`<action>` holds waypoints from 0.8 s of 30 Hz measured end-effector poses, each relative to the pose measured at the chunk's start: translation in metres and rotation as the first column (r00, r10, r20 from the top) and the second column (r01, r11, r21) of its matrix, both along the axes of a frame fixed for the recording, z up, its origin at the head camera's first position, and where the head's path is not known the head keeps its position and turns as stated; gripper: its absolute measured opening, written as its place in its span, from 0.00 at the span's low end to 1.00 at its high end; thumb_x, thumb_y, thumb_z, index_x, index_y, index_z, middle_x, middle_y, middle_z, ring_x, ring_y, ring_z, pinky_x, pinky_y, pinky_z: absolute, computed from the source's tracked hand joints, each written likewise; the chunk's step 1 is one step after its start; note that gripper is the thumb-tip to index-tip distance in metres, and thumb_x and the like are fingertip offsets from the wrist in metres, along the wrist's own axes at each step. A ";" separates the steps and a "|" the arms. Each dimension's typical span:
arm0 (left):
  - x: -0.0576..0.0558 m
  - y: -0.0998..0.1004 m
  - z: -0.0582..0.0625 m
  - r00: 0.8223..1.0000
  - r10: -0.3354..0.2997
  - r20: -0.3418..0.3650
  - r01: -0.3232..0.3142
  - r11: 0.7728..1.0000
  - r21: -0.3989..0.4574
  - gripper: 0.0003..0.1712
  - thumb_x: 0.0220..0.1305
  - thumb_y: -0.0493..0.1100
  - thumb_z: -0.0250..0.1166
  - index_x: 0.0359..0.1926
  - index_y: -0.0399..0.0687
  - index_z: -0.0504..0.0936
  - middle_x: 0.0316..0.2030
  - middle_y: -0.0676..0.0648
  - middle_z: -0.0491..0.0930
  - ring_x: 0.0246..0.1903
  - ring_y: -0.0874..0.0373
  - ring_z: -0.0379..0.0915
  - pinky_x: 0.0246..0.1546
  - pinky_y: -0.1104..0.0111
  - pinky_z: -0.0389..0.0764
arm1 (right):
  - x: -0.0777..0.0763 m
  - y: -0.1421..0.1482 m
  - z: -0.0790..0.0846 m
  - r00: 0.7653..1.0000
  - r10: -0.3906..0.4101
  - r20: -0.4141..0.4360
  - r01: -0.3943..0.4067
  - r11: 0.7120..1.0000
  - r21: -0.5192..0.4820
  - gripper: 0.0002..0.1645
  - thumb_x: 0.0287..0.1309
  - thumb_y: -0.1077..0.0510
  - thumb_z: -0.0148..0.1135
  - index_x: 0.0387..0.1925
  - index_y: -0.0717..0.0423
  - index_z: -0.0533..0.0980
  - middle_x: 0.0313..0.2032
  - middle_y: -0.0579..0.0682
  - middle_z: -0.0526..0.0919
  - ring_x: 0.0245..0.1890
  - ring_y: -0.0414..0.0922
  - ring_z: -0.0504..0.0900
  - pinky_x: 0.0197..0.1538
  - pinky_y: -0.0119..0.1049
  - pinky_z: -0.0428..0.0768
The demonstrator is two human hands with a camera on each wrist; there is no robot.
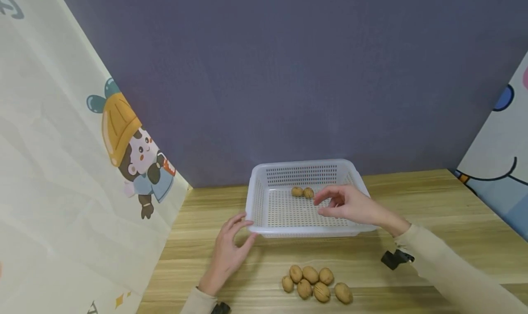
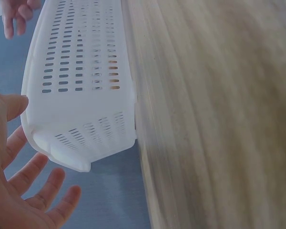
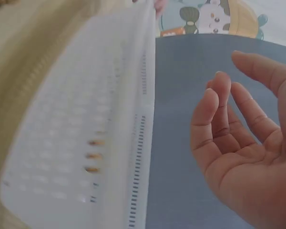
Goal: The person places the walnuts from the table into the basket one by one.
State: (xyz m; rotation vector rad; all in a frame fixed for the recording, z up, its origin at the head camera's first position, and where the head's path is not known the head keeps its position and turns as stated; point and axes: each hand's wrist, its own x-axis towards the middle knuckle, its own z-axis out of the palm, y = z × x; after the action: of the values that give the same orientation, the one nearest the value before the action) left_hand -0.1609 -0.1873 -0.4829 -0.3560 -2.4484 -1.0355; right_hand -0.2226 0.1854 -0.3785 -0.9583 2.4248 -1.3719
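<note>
A white basket (image 1: 317,230) stands at the far edge of the worktop (image 1: 416,199), up near the dark wall (image 1: 288,75) and roughly midway between the two far corners. Inside, two walnuts (image 1: 297,191) lie side by side on its floor, toward the back. Seven more walnuts (image 1: 304,289) sit on the worktop in front of the basket, on the person's side; six are bunched close together, and the seventh (image 1: 343,293) lies just off to the right of the bunch.

The person's left hand (image 1: 231,247) is at the basket's near left corner, fingers spread, with the thumb by the front rim and the other fingers about the left side. From here I can't tell how firmly it touches. The right hand (image 1: 350,206) hangs over the right half of the basket, to the right of the two walnuts; its fingers are loosely bent and the thumb stands apart from them, with just air between.

Both sleeves (image 1: 445,263) are pale, and a black device (image 1: 397,259) sits at each wrist. Along the worktop's left edge rises a white panel (image 1: 62,167) with a cartoon figure (image 1: 136,153) in a yellow hat.
</note>
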 end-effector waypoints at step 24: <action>-0.001 -0.001 -0.002 1.000 0.008 0.009 -0.008 1.000 0.004 0.19 0.59 0.44 0.80 0.52 0.53 0.89 0.67 0.46 0.81 0.65 0.43 0.79 0.66 0.44 0.81 | 0.074 0.027 -0.094 0.975 0.160 0.156 -0.135 0.978 -0.157 0.19 0.66 0.64 0.70 0.56 0.62 0.80 0.48 0.56 0.88 0.34 0.35 0.85 0.33 0.32 0.86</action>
State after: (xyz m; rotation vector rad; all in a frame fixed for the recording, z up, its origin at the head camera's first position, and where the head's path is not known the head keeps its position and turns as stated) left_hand -0.1618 -0.1878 -0.4849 -0.3400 -2.4534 -1.0409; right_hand -0.1481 0.2121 -0.4721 -0.9908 2.1114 -1.5259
